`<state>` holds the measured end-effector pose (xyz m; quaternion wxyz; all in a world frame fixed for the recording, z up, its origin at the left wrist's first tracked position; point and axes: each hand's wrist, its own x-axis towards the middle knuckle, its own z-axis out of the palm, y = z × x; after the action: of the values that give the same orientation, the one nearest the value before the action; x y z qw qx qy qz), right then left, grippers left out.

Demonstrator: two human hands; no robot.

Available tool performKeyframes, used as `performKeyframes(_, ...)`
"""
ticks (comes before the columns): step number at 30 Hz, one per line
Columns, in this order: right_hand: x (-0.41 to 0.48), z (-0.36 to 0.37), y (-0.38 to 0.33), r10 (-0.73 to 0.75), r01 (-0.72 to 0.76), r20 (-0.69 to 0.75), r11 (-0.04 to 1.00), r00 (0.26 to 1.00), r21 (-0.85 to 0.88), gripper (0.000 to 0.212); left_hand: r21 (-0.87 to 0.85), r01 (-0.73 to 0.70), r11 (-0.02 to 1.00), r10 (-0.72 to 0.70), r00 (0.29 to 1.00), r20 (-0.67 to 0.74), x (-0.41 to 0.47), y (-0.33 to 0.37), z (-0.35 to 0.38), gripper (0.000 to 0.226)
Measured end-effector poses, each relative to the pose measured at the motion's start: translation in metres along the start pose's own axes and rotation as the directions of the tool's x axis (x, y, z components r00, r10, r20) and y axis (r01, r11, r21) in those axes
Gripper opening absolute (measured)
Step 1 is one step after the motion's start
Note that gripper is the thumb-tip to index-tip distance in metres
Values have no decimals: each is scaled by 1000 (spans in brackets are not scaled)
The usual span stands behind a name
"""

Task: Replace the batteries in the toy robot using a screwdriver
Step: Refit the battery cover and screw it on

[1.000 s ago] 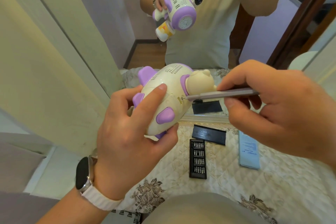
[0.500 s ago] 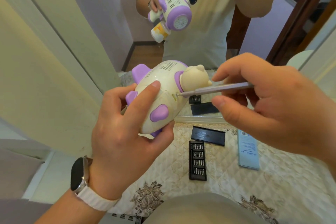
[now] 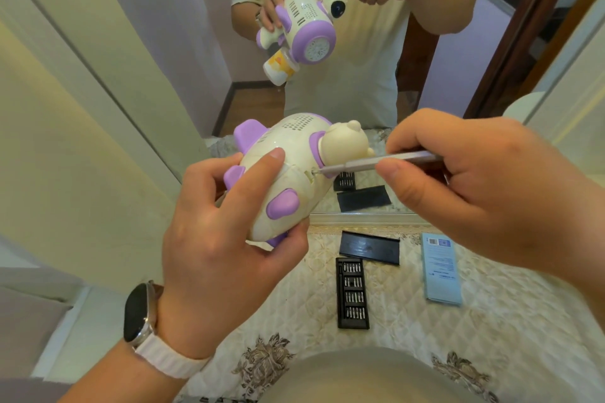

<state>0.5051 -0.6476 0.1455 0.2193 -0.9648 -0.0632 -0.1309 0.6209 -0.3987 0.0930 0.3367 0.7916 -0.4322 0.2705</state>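
Observation:
A cream and purple toy robot with a bear-shaped head is held up in the air, tilted, in front of a mirror. My left hand grips its body from below, thumb under it and index finger lying along its side. My right hand pinches a slim grey screwdriver between thumb and fingers. The screwdriver lies almost level, and its tip sits in a small hole on the toy's side just under the head.
A black bit case lies open on the quilted cloth, its black lid just behind it and a light blue booklet to the right. The mirror behind reflects the person, the toy and both hands.
The view has shifted slightly, and toy and both hands sit a little higher in the frame. My right hand's fingers have shifted on the screwdriver, whose tip stays in the same hole.

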Motion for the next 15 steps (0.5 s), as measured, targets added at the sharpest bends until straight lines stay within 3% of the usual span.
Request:
performKeyframes(1, -2, 4, -44, 137, -140, -104, 990, 985, -18, 31, -6, -4, 1000, 4, 1000, -2, 2, 1, 1, 60)
performKeyframes(2, -7, 8, -54, 40, -50, -168, 997, 985, -60, 29, -13, -10, 1000, 10, 1000, -4, 3, 1, 2, 60)
performKeyframes(3, -9, 7, -57, -25, 8, -155, 994, 988, -106, 26, -19, -17, 1000, 17, 1000, -4, 4, 2, 3, 60)
performKeyframes(8, -10, -1, -42, 78, -70, -207, 997, 975, 45, 15, -41, -37, 998, 37, 999, 9, 9, 6, 9, 59)
performKeyframes(15, -11, -3, -36, 79, -107, -252, 989, 964, -99, 26, -42, -61, 997, 61, 998, 13, 15, 6, 13, 58)
